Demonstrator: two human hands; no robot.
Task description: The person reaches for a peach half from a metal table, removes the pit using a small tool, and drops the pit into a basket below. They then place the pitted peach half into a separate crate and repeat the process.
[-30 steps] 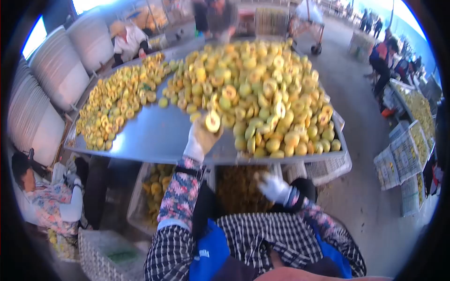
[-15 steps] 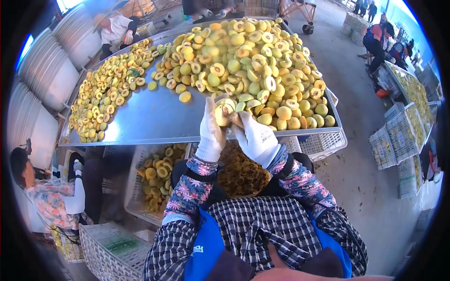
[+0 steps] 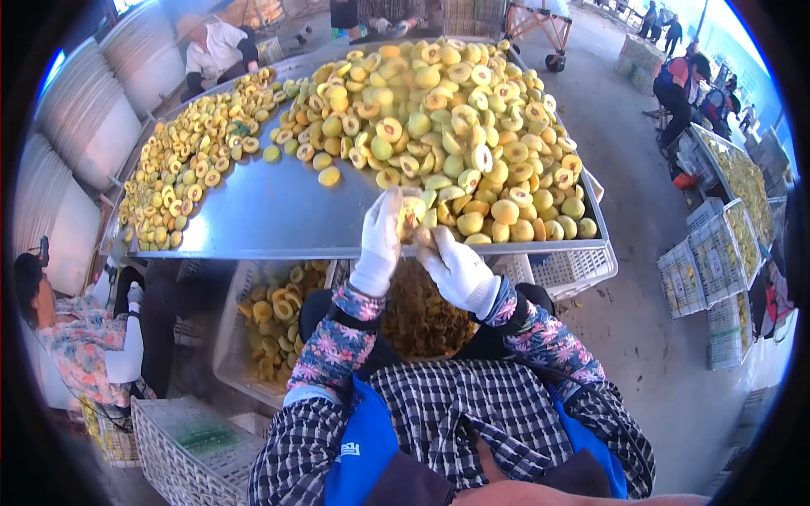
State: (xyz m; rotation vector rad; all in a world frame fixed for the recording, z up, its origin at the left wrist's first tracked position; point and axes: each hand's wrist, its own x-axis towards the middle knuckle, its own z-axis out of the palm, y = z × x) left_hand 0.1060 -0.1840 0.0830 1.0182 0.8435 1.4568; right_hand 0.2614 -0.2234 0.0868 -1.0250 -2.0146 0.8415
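Note:
My left hand, in a white glove, is closed around a halved yellow stone fruit, like a peach or apricot, just above the table's near edge. My right hand, gloved too with brown-stained fingertips, is pinched shut right beside the fruit. I cannot tell what its fingers grip. A large heap of similar yellow halves covers the metal table in front of my hands, many with reddish-brown centres showing. Below my hands, a container of brown pieces sits between my knees.
To its left, a white crate holds more fruit halves. Another pile of halves lies on the table's left side. A person in a flowered top sits at left; another works across the table. Loaded crates stand at right.
My right hand has shifted slightly down and its fingers have curled in more. The left hand still holds the fruit, now turned more sideways. The camera view has shifted slightly.

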